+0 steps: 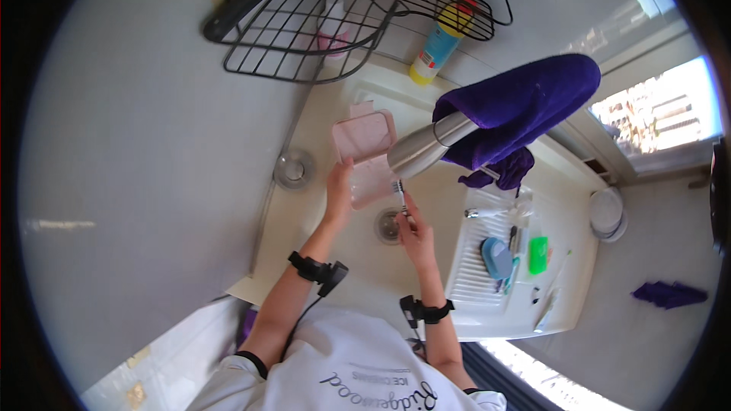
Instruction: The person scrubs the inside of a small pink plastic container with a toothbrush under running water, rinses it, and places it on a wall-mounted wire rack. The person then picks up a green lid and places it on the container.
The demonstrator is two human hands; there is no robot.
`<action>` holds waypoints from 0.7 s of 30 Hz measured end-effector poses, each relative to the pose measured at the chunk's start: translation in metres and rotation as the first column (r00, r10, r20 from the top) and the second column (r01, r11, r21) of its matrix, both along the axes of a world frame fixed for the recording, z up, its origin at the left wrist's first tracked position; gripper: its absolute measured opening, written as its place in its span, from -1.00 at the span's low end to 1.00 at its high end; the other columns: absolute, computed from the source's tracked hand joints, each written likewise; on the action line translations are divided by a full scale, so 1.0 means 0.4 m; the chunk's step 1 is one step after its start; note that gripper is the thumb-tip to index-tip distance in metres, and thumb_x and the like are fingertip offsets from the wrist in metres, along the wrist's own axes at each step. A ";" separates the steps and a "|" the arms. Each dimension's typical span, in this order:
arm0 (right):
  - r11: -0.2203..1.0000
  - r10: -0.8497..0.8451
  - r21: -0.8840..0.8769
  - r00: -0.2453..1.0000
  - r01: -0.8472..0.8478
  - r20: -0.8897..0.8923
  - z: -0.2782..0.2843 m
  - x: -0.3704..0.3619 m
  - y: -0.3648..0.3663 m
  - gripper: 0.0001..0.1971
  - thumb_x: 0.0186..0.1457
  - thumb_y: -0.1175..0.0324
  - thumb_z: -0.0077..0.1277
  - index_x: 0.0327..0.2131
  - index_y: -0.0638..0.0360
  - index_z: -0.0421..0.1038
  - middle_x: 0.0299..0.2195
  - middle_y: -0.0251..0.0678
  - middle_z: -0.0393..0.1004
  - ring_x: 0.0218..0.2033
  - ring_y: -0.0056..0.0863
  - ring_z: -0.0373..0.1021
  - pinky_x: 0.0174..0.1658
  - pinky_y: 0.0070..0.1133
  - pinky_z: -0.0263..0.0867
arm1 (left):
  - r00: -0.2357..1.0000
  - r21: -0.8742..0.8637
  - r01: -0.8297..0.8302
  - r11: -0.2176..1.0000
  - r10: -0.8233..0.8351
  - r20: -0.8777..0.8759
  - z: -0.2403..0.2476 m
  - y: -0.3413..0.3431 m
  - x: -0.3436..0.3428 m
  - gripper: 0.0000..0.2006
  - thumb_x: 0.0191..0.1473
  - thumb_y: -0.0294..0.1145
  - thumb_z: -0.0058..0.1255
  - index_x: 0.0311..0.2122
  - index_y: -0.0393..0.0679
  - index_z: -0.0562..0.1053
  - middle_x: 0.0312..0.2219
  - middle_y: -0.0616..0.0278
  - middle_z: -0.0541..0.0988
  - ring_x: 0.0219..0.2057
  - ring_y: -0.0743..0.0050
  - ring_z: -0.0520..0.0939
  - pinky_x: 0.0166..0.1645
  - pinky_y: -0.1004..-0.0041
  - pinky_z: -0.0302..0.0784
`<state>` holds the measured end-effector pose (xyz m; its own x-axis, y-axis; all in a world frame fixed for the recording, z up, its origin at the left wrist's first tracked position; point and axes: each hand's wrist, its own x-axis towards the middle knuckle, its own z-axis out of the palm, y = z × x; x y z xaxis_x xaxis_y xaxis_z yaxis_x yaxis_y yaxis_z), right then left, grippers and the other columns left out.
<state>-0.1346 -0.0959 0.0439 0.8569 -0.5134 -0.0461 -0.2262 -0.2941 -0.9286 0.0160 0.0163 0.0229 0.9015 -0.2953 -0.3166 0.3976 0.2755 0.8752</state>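
Observation:
My left hand (339, 190) grips the left edge of a pale pink hinged case (362, 128), which lies open with its lid folded back, over the white sink basin (327, 266). In my right hand (416, 237) is a toothbrush (402, 194), held by its handle with the fingers closed round it. Its bristle head is at the right edge of the case's lower half; whether it touches is too small to tell. Just right of the case reaches a thick metal faucet (422, 144), with a purple towel (525, 99) draped over it.
Below the case is a drain (388, 226); a clear round cup or cover (294, 170) sits left. The ribbed drainboard (476, 259) on the right bears a blue soap box (496, 258), a green block (538, 255) and small items. Above hang a black wire rack (304, 53) and a yellow bottle (436, 49).

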 end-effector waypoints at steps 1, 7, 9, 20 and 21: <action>0.997 0.000 -0.078 0.999 0.003 0.034 -0.011 -0.004 0.000 -0.55 0.06 0.52 -0.12 0.07 0.09 0.17 -0.46 -0.45 0.35 -0.57 -0.77 0.19 -0.52 -0.77 0.18 | 1.000 -0.041 -0.006 0.999 0.006 -0.020 -0.013 -0.003 -0.001 -0.63 0.07 -0.08 -0.16 -0.27 -0.25 0.35 -0.44 0.36 0.38 -0.39 0.65 0.36 -0.25 0.59 0.25; 0.990 -0.073 -0.110 0.990 0.086 0.123 0.018 0.003 0.014 -0.57 0.04 0.53 -0.12 0.04 0.13 0.20 -0.50 -0.31 0.33 -0.54 -0.63 0.15 -0.39 -0.64 0.20 | 0.989 -0.267 0.006 0.964 -0.045 -0.140 -0.019 -0.011 -0.008 -0.65 0.07 -0.17 -0.22 -0.13 -0.21 0.27 -0.25 0.23 0.39 -0.17 0.46 0.40 -0.08 0.42 0.27; 0.983 0.013 -0.183 0.993 0.010 0.120 0.008 0.004 0.030 -0.57 0.02 0.54 -0.11 0.02 0.13 0.22 -0.54 -0.24 0.32 -0.56 -0.51 0.21 -0.40 -0.57 0.22 | 0.985 -0.295 -0.018 0.955 -0.033 -0.167 -0.021 -0.020 -0.010 -0.69 0.09 -0.13 -0.27 -0.22 -0.17 0.32 -0.31 0.25 0.44 -0.20 0.44 0.46 -0.11 0.37 0.34; 0.969 -0.014 -0.246 1.000 0.007 -0.025 -0.032 0.050 0.016 -0.60 -0.04 0.54 -0.12 -0.04 0.13 0.28 -0.52 -0.05 0.38 -0.51 -0.13 0.33 -0.43 -0.40 0.24 | 0.984 -0.223 0.065 0.973 -0.099 -0.148 0.034 -0.019 -0.033 -0.65 0.08 -0.10 -0.31 -0.21 -0.16 0.32 -0.25 0.26 0.44 -0.15 0.40 0.42 -0.04 0.37 0.27; 0.967 0.038 -0.252 0.999 -0.033 0.012 -0.039 0.046 0.022 -0.61 -0.04 0.54 -0.12 -0.05 0.15 0.29 -0.52 -0.04 0.38 -0.50 -0.12 0.33 -0.42 -0.39 0.24 | 0.985 -0.216 0.069 0.974 -0.101 -0.143 0.045 -0.023 -0.036 -0.65 0.08 -0.10 -0.31 -0.20 -0.17 0.32 -0.24 0.26 0.44 -0.15 0.40 0.42 -0.03 0.36 0.27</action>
<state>-0.1163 -0.0872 0.0284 0.8743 -0.4759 0.0952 -0.1966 -0.5267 -0.8270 0.0017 0.0071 0.0407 0.8161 -0.4429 -0.3712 0.5516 0.4056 0.7288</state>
